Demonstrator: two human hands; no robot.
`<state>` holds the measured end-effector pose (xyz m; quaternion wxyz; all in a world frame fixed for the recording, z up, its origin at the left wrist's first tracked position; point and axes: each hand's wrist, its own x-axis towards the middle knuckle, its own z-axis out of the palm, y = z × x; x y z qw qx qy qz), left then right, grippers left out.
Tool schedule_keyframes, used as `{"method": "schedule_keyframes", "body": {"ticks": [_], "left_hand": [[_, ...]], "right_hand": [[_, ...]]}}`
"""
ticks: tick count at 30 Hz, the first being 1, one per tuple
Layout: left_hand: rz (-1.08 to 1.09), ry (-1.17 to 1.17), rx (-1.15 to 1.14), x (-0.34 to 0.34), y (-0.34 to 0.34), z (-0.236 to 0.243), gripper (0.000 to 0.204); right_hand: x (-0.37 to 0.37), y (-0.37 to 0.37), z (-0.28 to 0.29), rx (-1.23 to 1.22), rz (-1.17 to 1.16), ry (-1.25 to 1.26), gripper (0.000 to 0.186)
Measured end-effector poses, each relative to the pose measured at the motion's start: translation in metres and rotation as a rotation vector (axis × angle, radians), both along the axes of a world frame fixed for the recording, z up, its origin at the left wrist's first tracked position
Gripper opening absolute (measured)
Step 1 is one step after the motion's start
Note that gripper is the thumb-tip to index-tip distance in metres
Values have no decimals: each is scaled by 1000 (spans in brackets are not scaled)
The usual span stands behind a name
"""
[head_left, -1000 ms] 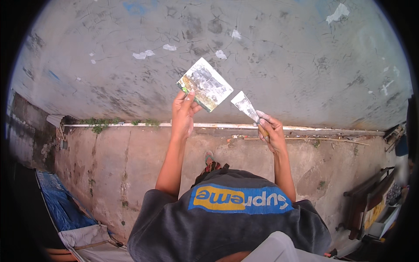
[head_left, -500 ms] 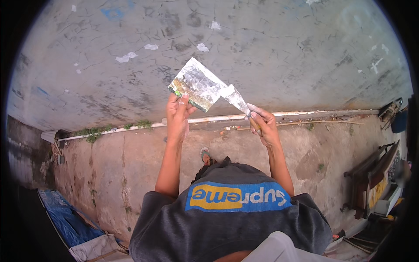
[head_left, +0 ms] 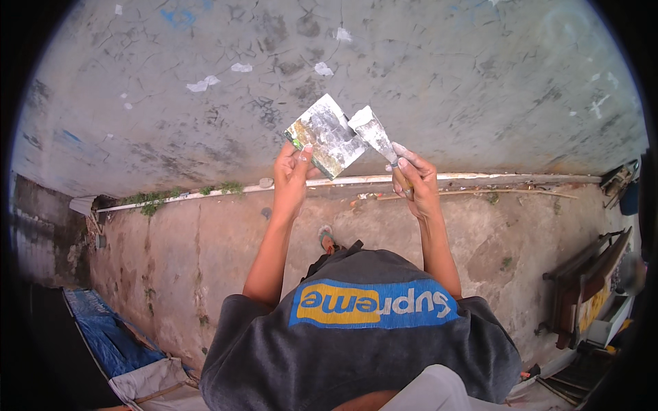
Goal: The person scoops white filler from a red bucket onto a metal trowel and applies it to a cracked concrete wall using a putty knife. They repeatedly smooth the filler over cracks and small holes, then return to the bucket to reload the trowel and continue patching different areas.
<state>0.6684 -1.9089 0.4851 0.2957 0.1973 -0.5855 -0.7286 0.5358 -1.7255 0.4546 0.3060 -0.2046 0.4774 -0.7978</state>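
Note:
My left hand grips a square board smeared with white, grey and ochre, green at its lower left edge, held by a corner side with the thumb on top. My right hand holds a putty knife by its wooden handle, the white-coated blade pointing up and left at the board's right corner; whether they touch I cannot tell. Both are in front of a grey cracked wall with white patches.
A white pipe and thin pole run along the wall's foot. My sandalled foot stands on the concrete ground. A blue tarp lies at lower left; a dark wooden piece of furniture stands at right.
The putty knife has moved left and up from apart to the board's right corner, its blade now turned more upright. The board has shifted slightly since half a second ago.

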Motion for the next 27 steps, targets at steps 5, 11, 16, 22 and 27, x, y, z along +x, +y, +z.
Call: {"method": "schedule_keyframes", "body": {"ticks": [5, 11, 16, 22, 27], "left_hand": [[86, 14, 33, -2, 0, -16, 25], [77, 58, 27, -3, 7, -7, 23], [71, 18, -33, 0, 10, 2, 28], [26, -28, -131, 2, 6, 6, 32], [-48, -8, -100, -2, 28, -3, 31]], "right_hand": [[-16, 32, -18, 105, -3, 34, 33], [-7, 34, -29, 147, -2, -47, 34], [-5, 35, -26, 150, 1, -53, 35], [-4, 35, -25, 144, 18, -64, 36], [-3, 33, -17, 114, 41, -27, 36]]}}
